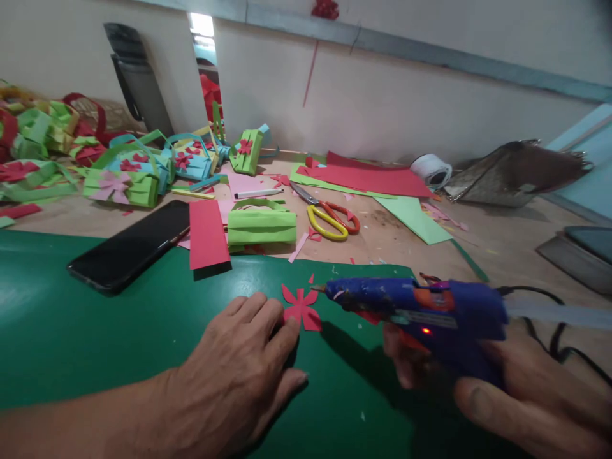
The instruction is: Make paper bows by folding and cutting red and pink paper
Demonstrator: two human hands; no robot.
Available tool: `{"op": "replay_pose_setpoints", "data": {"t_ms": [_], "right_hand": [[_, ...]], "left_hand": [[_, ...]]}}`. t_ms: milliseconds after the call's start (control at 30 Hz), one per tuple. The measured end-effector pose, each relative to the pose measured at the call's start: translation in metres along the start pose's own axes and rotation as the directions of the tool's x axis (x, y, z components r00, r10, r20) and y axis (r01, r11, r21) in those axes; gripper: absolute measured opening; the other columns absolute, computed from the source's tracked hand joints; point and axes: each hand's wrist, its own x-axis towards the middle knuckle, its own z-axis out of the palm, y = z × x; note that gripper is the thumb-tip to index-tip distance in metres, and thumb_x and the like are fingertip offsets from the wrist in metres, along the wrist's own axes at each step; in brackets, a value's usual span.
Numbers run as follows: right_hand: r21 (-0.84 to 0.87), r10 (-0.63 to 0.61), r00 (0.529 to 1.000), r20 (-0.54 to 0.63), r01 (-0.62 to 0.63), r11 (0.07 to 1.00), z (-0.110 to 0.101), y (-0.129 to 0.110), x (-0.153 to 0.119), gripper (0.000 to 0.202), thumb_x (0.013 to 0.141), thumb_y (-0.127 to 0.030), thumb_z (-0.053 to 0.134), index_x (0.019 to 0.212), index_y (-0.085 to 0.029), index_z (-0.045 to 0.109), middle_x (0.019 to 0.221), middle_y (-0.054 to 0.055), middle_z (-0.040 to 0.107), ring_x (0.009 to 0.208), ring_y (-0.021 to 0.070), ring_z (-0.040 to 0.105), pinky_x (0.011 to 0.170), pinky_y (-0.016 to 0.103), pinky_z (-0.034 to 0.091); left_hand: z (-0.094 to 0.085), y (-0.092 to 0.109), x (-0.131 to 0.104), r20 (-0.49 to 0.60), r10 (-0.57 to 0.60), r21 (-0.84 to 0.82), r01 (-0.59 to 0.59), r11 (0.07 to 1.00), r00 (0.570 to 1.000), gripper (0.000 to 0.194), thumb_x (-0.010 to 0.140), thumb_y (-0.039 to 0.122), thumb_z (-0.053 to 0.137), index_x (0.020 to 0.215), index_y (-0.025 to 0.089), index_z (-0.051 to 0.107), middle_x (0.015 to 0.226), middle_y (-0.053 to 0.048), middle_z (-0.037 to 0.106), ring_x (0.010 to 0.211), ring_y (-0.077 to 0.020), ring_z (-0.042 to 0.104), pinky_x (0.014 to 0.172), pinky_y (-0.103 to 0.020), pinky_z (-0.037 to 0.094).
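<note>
A small red paper flower [301, 308] lies on the green mat [143, 338]. My left hand [243, 363] rests on the mat with a fingertip on the flower's lower left petal; its fingers lie spread, with nothing gripped. My right hand [516, 395] is wrapped round the handle of a blue glue gun [415, 312], whose red light glows. The gun's nozzle points left, at the flower's upper right petal; whether it touches the paper I cannot tell. Behind the flower sits a green folded paper bag [262, 227] with a handle.
Left of the bag lie a red card [209, 234] and a black phone [136, 245]. Scissors [329, 213], a marker [258, 193] and red sheets [368, 175] are behind. Several paper bags [122, 185] fill the back left. A black cable [557, 338] runs at the right.
</note>
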Motion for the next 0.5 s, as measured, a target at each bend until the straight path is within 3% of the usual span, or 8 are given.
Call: {"op": "replay_pose_setpoints", "data": {"t_ms": [100,267,367,500], "right_hand": [[-0.008,-0.103,0.993,-0.054,0.103,0.995,-0.004,0.007,-0.001,0.043,0.076,-0.067,0.05,0.1,-0.034,0.066,0.087,0.005,0.072,0.073,0.0279,0.068,0.057,0.036,0.059],[-0.172,-0.121,0.986,-0.116,0.1,0.98,-0.009,0.022,-0.01,0.044,0.078,-0.067,0.047,0.103,-0.036,0.067,0.099,0.006,0.071,0.083,0.0317,0.068,0.062,0.041,0.06],[-0.234,-0.137,0.979,-0.15,0.1,0.967,-0.013,0.026,-0.016,0.036,0.078,-0.063,0.05,0.099,-0.04,0.067,0.093,0.004,0.072,0.081,0.0328,0.067,0.064,0.044,0.06],[-0.191,-0.061,0.99,-0.13,0.035,0.981,-0.008,0.022,-0.015,0.035,0.077,-0.065,0.048,0.091,-0.039,0.067,0.074,0.003,0.07,0.062,0.0298,0.066,0.051,0.041,0.059]], "left_hand": [[0.002,0.0,-0.001,-0.045,0.033,0.024,-0.032,0.999,0.998,0.026,0.09,0.034,0.044,0.107,0.018,0.056,0.092,-0.01,0.055,0.079,-0.0261,0.046,0.067,-0.045,0.042],[0.005,-0.003,-0.005,-0.215,0.114,0.048,-0.106,0.993,0.97,0.026,0.089,0.03,0.048,0.108,0.014,0.055,0.088,-0.009,0.058,0.076,-0.025,0.048,0.064,-0.042,0.043],[0.003,-0.004,-0.009,-0.293,0.113,-0.002,-0.119,0.993,0.949,0.018,0.088,0.027,0.05,0.098,0.014,0.057,0.085,-0.008,0.059,0.076,-0.0236,0.049,0.066,-0.04,0.044],[-0.002,-0.004,-0.009,-0.26,0.096,-0.066,-0.117,0.991,0.961,0.017,0.089,0.023,0.047,0.101,0.014,0.056,0.087,-0.008,0.059,0.076,-0.0214,0.051,0.066,-0.036,0.045]]}}
